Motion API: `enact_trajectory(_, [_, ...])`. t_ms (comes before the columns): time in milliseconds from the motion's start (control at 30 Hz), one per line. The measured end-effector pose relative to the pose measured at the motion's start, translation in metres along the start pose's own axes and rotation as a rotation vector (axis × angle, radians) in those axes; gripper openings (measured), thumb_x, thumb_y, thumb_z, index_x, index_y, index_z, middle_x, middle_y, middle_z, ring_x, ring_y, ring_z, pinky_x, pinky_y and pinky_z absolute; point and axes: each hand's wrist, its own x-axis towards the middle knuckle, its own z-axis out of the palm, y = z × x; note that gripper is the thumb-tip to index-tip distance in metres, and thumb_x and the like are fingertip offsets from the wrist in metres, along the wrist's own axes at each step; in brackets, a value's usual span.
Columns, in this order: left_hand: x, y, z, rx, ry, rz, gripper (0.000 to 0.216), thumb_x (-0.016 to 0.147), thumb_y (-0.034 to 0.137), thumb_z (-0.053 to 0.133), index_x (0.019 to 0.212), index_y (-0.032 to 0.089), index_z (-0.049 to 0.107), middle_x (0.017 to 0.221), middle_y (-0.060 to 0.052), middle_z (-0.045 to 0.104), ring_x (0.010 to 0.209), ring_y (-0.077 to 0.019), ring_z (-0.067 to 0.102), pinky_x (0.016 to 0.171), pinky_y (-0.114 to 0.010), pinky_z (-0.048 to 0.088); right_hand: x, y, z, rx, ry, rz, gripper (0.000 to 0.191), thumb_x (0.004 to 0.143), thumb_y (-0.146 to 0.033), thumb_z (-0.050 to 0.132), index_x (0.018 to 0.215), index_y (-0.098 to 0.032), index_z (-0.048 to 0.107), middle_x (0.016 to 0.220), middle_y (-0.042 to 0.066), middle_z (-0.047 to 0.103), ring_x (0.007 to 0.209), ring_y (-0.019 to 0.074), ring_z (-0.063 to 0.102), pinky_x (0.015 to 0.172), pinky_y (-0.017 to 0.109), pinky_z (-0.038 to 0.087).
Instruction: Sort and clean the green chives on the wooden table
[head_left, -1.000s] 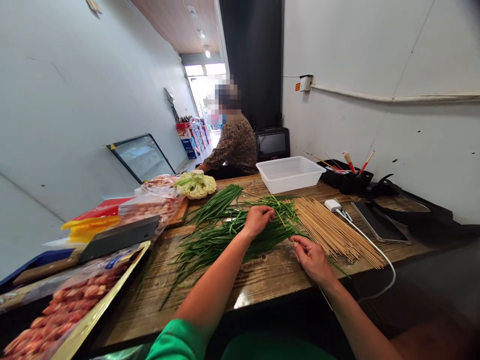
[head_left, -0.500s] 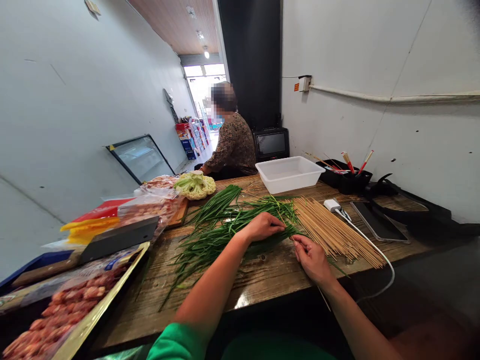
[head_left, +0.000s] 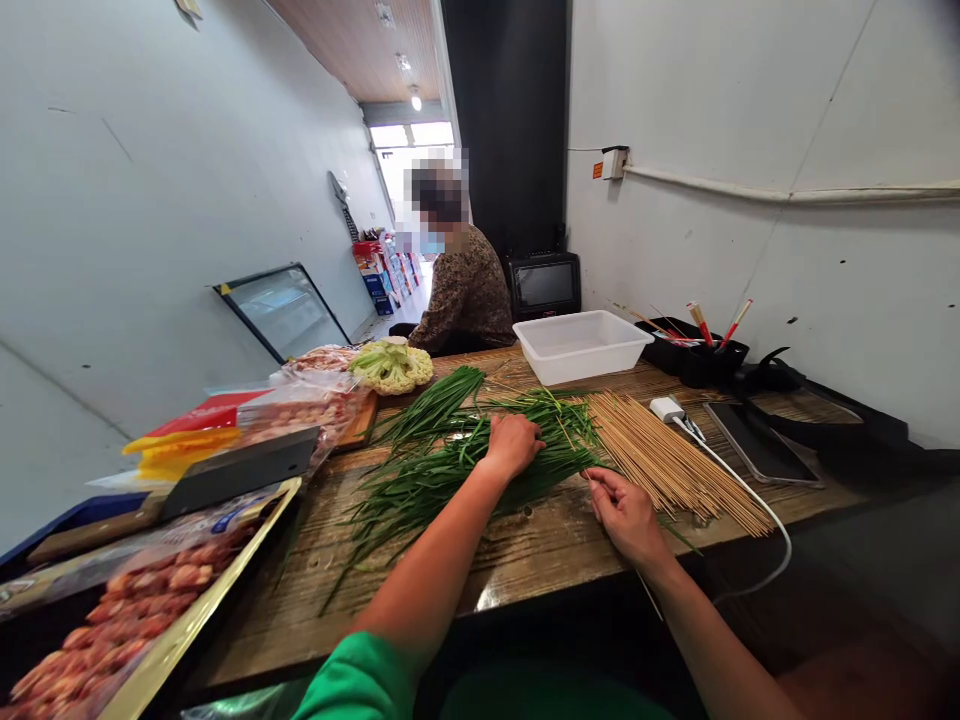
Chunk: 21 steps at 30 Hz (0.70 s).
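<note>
A heap of long green garlic chives lies spread across the wooden table in front of me. My left hand is on top of the heap with its fingers curled down into the chives; the fingertips are partly hidden. At the cut ends of the chives, my right hand pinches a thin bamboo skewer, whose rear end sticks out below the palm toward me. A sheaf of bare bamboo skewers lies just beyond the right hand.
A white plastic tub and a cauliflower stand behind the chives. At left, a cleaver lies over packed meat. A phone and a charger with a white cable are at right. Another person sits beyond the table.
My left hand has drawn away from the right hand, moving left and slightly up over the chives. My right hand stays in place with the skewer. The other person's head has tipped forward.
</note>
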Motion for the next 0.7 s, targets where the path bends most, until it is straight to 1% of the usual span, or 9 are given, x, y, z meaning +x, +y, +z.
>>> enact_trajectory(100, [0.001,-0.001,0.001,-0.034,0.009,-0.030,0.024,0.081,0.034,0.055,0.090,0.021,0.073,0.092,-0.013,0.067,0.094,-0.0268,0.058,0.085,-0.039,0.035,0.000,-0.004,-0.001,-0.020,0.010,-0.001,0.036,0.081,-0.040,0.047,0.099,-0.014,0.064,0.060,0.002,0.059,0.047,0.0112,0.046,0.044,0.023,0.036])
enact_trajectory(200, [-0.001,0.002,-0.002,0.000,0.035,0.031,0.018,0.078,0.028,0.060,0.089,0.022,0.073,0.091,-0.011,0.067,0.096,-0.0258,0.057,0.087,-0.038,0.034,0.000,-0.007,-0.002,-0.024,0.010,0.000,0.036,0.080,-0.040,0.047,0.098,-0.014,0.064,0.058,0.001,0.057,0.046,0.0109,0.045,0.043,0.023,0.035])
enact_trajectory(300, [-0.003,0.010,-0.008,0.060,0.006,0.078,0.015,0.076,0.023,0.062,0.084,0.018,0.073,0.090,-0.013,0.067,0.095,-0.0259,0.057,0.088,-0.038,0.034,0.000,-0.009,-0.002,-0.029,0.008,0.007,0.037,0.079,-0.040,0.046,0.097,-0.013,0.064,0.056,0.000,0.055,0.045,0.0107,0.044,0.043,0.023,0.034])
enact_trajectory(367, [-0.005,0.014,-0.011,0.069,-0.029,0.074,0.014,0.074,0.022,0.063,0.083,0.016,0.073,0.091,-0.015,0.067,0.094,-0.0273,0.058,0.089,-0.039,0.034,0.000,-0.009,-0.003,-0.036,0.004,0.013,0.038,0.079,-0.041,0.046,0.097,-0.013,0.063,0.055,0.000,0.054,0.045,0.0107,0.043,0.043,0.023,0.034])
enact_trajectory(433, [-0.005,0.017,-0.012,0.049,-0.039,0.060,0.014,0.073,0.021,0.064,0.081,0.014,0.073,0.091,-0.017,0.067,0.093,-0.0286,0.059,0.090,-0.040,0.034,0.000,-0.009,-0.003,-0.035,-0.005,0.015,0.038,0.079,-0.041,0.046,0.098,-0.012,0.063,0.055,0.000,0.054,0.046,0.0110,0.044,0.043,0.023,0.034])
enact_trajectory(500, [-0.005,0.016,-0.012,0.001,-0.010,0.042,0.014,0.075,0.020,0.061,0.079,0.014,0.073,0.088,-0.017,0.068,0.091,-0.0274,0.060,0.090,-0.040,0.034,0.000,-0.008,-0.003,-0.028,-0.009,0.011,0.038,0.080,-0.041,0.045,0.098,-0.013,0.063,0.055,0.000,0.055,0.047,0.0117,0.046,0.044,0.024,0.036])
enact_trajectory(567, [-0.004,0.013,-0.010,-0.080,0.047,0.024,0.018,0.078,0.022,0.056,0.080,0.016,0.074,0.086,-0.013,0.070,0.088,-0.0237,0.061,0.088,-0.035,0.037,0.000,-0.007,-0.003,-0.021,-0.008,0.007,0.038,0.080,-0.041,0.046,0.098,-0.013,0.063,0.056,0.001,0.056,0.049,0.0126,0.049,0.045,0.024,0.037])
enact_trajectory(633, [-0.001,0.009,-0.007,-0.204,0.090,0.005,0.023,0.082,0.028,0.052,0.083,0.019,0.074,0.084,-0.009,0.071,0.082,-0.0195,0.062,0.082,-0.030,0.040,0.000,-0.004,-0.002,-0.020,-0.007,0.006,0.038,0.080,-0.041,0.046,0.099,-0.013,0.063,0.057,0.001,0.057,0.050,0.0131,0.051,0.045,0.024,0.037])
enact_trajectory(700, [0.002,0.005,-0.004,-0.323,0.084,-0.012,0.026,0.082,0.031,0.051,0.085,0.019,0.074,0.081,-0.006,0.072,0.074,-0.0167,0.061,0.073,-0.025,0.043,0.001,-0.001,-0.001,-0.017,-0.007,0.004,0.038,0.081,-0.041,0.046,0.100,-0.013,0.063,0.058,0.001,0.058,0.050,0.0130,0.051,0.045,0.024,0.037])
